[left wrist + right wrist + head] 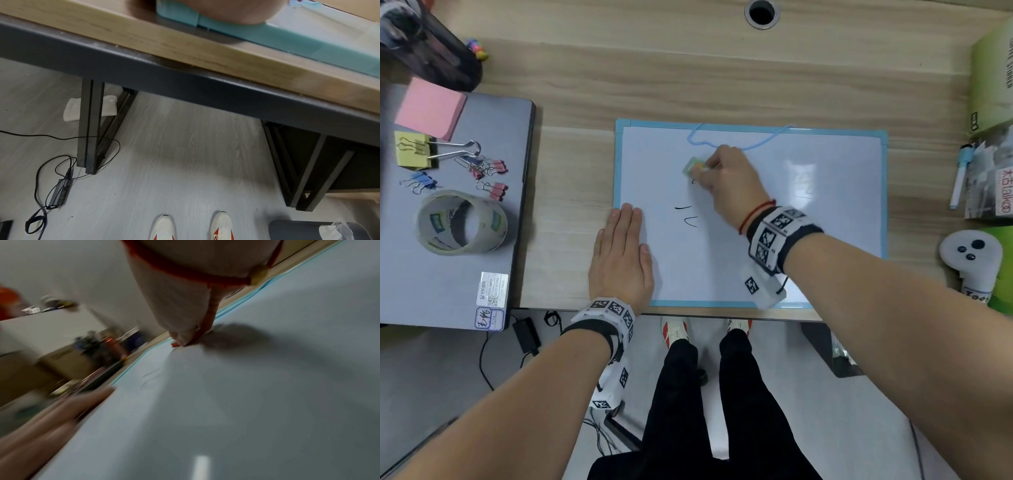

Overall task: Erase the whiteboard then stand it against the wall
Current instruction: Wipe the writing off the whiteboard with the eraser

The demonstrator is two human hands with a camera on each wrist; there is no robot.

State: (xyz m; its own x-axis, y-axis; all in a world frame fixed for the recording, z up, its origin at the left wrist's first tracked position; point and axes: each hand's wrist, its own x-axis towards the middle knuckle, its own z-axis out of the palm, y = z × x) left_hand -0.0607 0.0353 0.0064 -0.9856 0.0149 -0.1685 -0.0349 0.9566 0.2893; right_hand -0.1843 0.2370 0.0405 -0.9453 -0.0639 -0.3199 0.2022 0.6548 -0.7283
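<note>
A whiteboard (825, 219) with a light blue frame lies flat on the wooden desk (688, 75). A few black marker strokes (686, 216) show left of its middle. My right hand (717, 174) grips a small green and yellow eraser (693, 167) and presses it on the board near the top centre. A blue hanging cord (739, 144) lies across the board's top edge. My left hand (621, 253) lies flat, fingers straight, on the board's left edge. The blurred right wrist view shows the board surface (267, 386), and the left wrist view shows the board's frame (287, 37).
A grey laptop (455, 240) at left carries a tape roll (462, 222), binder clips (489, 168) and pink sticky notes (431, 108). A marker (960, 178), books and a white controller (969, 260) lie at right. A cable hole (761, 13) is at the back.
</note>
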